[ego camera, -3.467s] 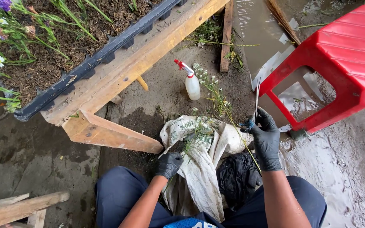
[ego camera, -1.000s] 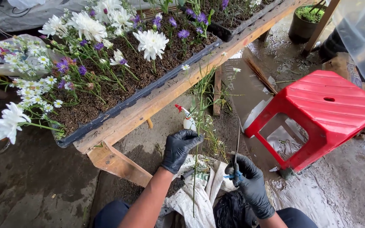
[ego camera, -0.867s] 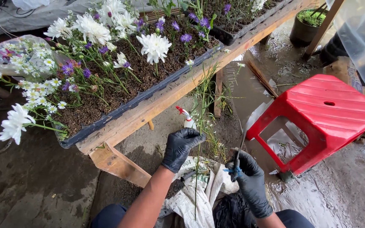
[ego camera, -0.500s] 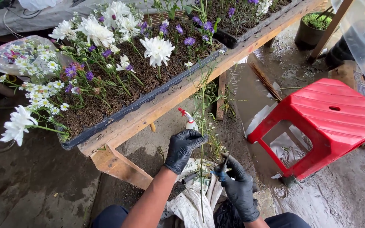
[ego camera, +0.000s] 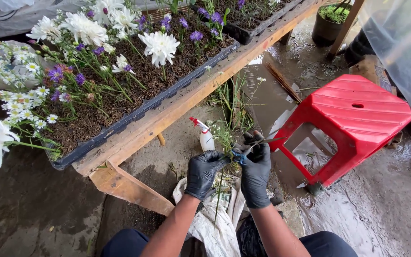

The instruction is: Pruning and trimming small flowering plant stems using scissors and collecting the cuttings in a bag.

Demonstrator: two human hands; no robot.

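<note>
- Nearest, a pale crumpled cloth (ego camera: 217, 223) spread over the lap, between two dark-trousered knees.
- Above it, left hand (ego camera: 202, 173) in a black glove, fingers pinched narrow around a thin green flower stem (ego camera: 218, 200).
- Stem running near upright, long axis from the cloth up through the hands; slender, wiry, leafy top with tiny white buds (ego camera: 222, 135) past the fingers.
- Right hand (ego camera: 255, 170), also gloved, closed around small scissors (ego camera: 249, 147), blades pointing right and slightly up, touching the stem just above the left hand.
- Just beyond, a white spray bottle (ego camera: 205, 138) with red nozzle standing on wet concrete.
- Right, a red plastic stool (ego camera: 357, 114), close beside the right hand; open wet floor (ego camera: 381, 209) beyond its near corner.
- Left, a slanted wooden bench leg (ego camera: 129, 188), hemming that side.
- Farthest, the wooden bench edge (ego camera: 186, 102) carrying a black soil tray (ego camera: 134, 114) of white and purple flowers (ego camera: 160, 45).
</note>
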